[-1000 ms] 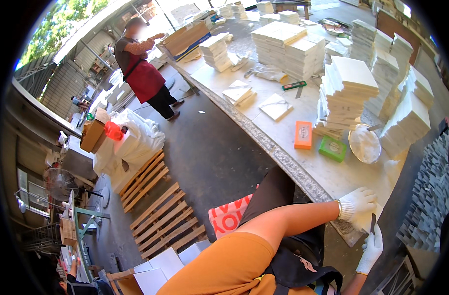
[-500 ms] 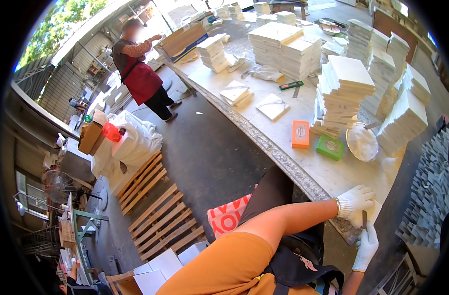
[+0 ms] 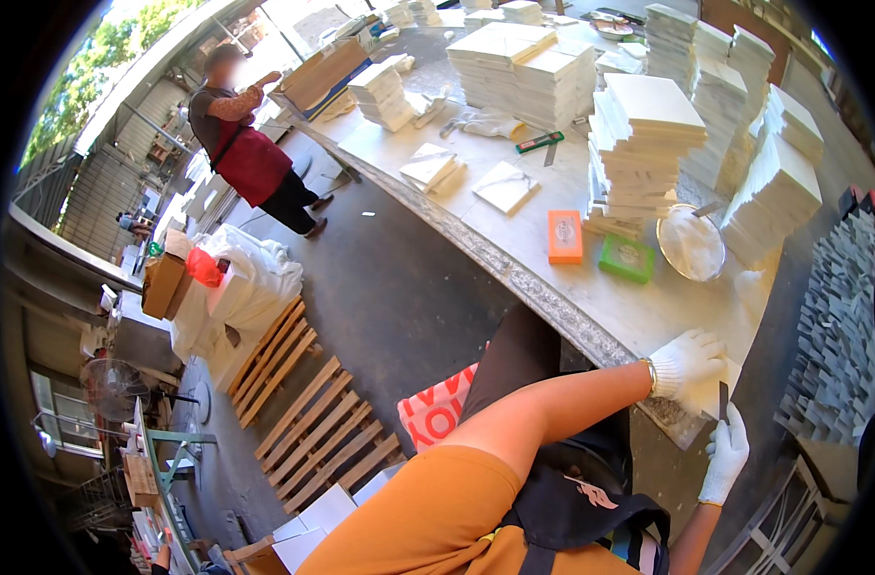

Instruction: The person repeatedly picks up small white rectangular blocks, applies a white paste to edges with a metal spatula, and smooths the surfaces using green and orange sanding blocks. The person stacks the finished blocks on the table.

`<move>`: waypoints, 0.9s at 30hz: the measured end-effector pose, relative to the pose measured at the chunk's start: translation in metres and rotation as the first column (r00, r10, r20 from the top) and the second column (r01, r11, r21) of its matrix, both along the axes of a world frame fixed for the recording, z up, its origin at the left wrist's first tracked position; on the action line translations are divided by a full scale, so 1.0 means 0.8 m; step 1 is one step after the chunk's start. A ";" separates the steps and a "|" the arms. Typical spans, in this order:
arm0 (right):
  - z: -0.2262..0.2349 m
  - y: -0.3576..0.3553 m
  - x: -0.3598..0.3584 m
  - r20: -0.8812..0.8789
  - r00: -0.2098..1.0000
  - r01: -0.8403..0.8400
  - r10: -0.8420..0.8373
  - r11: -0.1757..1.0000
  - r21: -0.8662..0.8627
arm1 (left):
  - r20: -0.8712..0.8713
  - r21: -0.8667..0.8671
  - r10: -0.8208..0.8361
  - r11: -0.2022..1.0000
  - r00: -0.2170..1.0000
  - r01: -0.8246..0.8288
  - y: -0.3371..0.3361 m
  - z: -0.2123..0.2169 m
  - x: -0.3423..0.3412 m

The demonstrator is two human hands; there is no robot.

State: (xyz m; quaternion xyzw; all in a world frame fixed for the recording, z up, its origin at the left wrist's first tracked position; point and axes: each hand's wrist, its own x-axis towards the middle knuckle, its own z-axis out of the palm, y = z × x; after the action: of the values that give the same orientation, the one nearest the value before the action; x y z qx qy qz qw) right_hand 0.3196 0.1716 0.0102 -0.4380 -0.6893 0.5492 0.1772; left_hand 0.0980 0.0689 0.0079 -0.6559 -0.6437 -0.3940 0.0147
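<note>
My left hand [image 3: 688,366], in a white knit glove, lies with fingers extended over the near right corner of the stone-topped table [image 3: 610,331]. A pale tile edge [image 3: 731,372] shows beside its fingertips; what lies under the palm is hidden. My right hand [image 3: 728,452], also gloved, is closed just off the table's edge, lower and to the right of the left. It grips a flat dark scraper blade [image 3: 723,401], which points up toward the tile. Farther in stand a bowl of white paste [image 3: 691,244], a green box [image 3: 626,259] and an orange box [image 3: 565,237].
Tall stacks of white marble tiles [image 3: 648,125] fill the table's right side. A green-handled tool [image 3: 539,143] and loose tiles [image 3: 506,188] lie farther left. Wooden pallets [image 3: 318,431] rest on the floor. Another person [image 3: 251,153] stands beyond the table. Grey pieces [image 3: 835,335] are piled at right.
The whole view has shifted, so the table sits higher in it. My right hand and the blade have moved slightly right, away from my left hand, which keeps its place on the corner.
</note>
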 end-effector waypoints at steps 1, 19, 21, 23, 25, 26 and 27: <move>0.004 -0.011 -0.005 0.000 1.000 0.006 -0.006 1.000 0.000 | -0.005 0.014 0.002 1.000 1.000 -0.002 -0.001 0.003 0.000; 0.051 0.001 0.003 -0.049 0.998 0.042 -0.043 0.999 -0.027 | -0.067 -0.243 -0.067 0.969 0.995 0.049 0.021 0.017 0.004; 0.058 0.014 0.008 0.008 1.000 0.029 -0.029 0.999 -0.015 | -0.077 -0.236 -0.048 0.971 0.996 0.029 0.019 0.017 0.007; 0.051 0.016 0.007 -0.030 1.000 0.003 -0.004 1.000 -0.024 | -0.083 -0.207 -0.038 0.978 0.996 0.020 0.020 0.024 0.010; 0.038 0.017 0.005 -0.057 0.998 -0.037 0.036 0.999 -0.016 | -0.099 -0.210 -0.037 0.978 0.994 0.016 0.018 0.019 0.010; 0.034 0.016 0.005 -0.048 0.998 -0.037 0.037 0.999 -0.005 | -0.107 -0.212 -0.035 0.977 0.994 0.011 0.018 0.017 0.009; 0.032 0.015 0.006 -0.038 0.999 -0.038 0.038 0.999 0.006 | -0.113 -0.211 -0.034 0.977 0.993 0.009 0.018 0.016 0.008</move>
State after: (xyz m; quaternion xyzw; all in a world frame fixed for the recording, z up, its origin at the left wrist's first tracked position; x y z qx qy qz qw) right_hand 0.3244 0.1834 0.0359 -0.4138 -0.6956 0.5588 0.1810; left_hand 0.1046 0.0830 0.0207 -0.6825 -0.6727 -0.2850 -0.0214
